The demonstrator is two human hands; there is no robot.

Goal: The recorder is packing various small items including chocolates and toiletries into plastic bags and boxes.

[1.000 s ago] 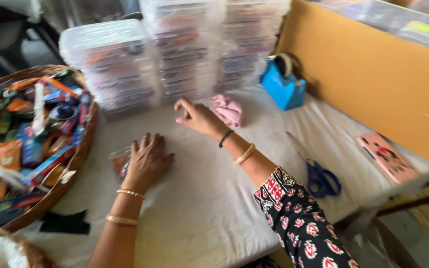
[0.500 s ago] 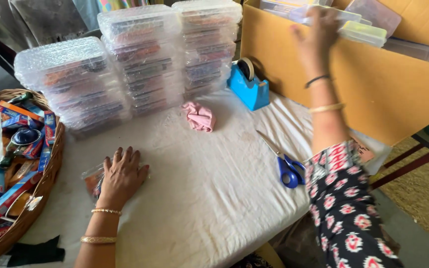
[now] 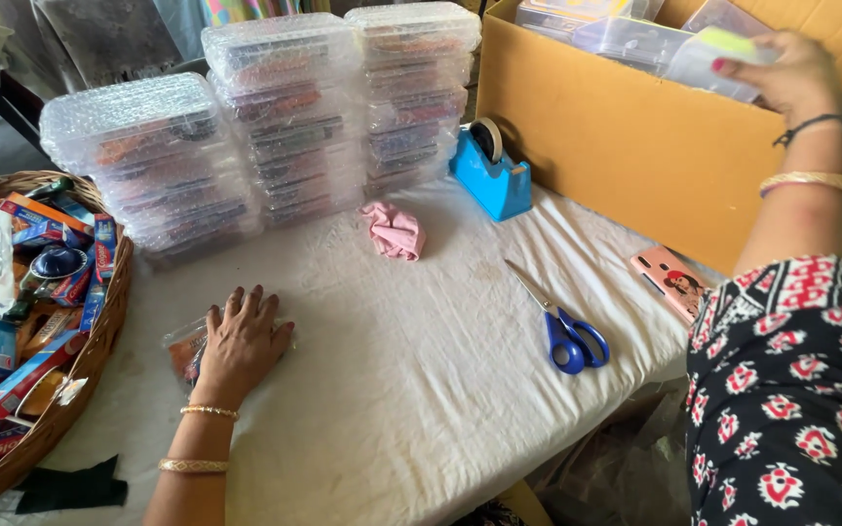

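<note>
The left hand (image 3: 239, 343) lies flat and open on a small clear plastic packet (image 3: 187, 348) on the white-clothed table (image 3: 411, 390), pinning it. The right hand (image 3: 782, 73) curls around a clear plastic case (image 3: 708, 54) (yellow contents) inside the brown cardboard box (image 3: 635, 146), evidently gripping it.

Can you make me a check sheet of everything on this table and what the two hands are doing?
Surface: table under a white cloth, wrinkled.
Job's things: small clear packet under the left hand; clear plastic box in the cardboard carton.
Clutter: bubble-wrapped box stacks, blue tape dispenser, pink cloth, blue scissors, pink phone, wicker basket of small packets.
Hands: left hand flat on the packet; right hand gripping the box.
Cables: nothing seen.
Surroundings: blurry, hard to tell.
</note>
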